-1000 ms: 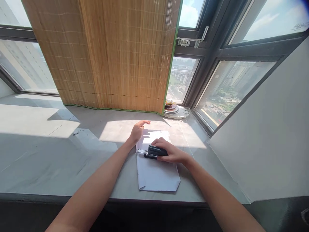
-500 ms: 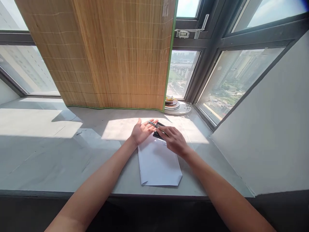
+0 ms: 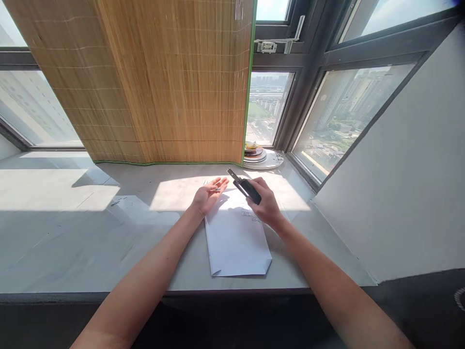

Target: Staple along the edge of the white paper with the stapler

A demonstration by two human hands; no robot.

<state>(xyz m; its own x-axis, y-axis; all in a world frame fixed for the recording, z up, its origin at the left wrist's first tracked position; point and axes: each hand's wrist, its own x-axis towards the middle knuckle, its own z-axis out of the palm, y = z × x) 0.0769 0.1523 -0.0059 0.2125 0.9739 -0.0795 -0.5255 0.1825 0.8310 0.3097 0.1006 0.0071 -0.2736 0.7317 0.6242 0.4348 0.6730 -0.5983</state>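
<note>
My right hand is wrapped round a black stapler. Its arms are swung apart and a metal rail points up and left. Palm up and slightly cupped, my left hand holds a small silver strip, seemingly staples, across its fingers. A small gap separates the stapler from the left fingertips. Beneath both hands lies a stack of white paper, folded at its near corners. Several loopy dark marks show near its upper right, possibly staples.
The pale stone sill runs along the windows. A bamboo blind hangs down to its back part. Stacked plates stand in the far corner. To the right rises a white wall. Sunlight falls in bright patches.
My right hand has turned the stapler upright and away from my left hand. The silver strip now shows on my left fingers. The view has shifted slightly right.
</note>
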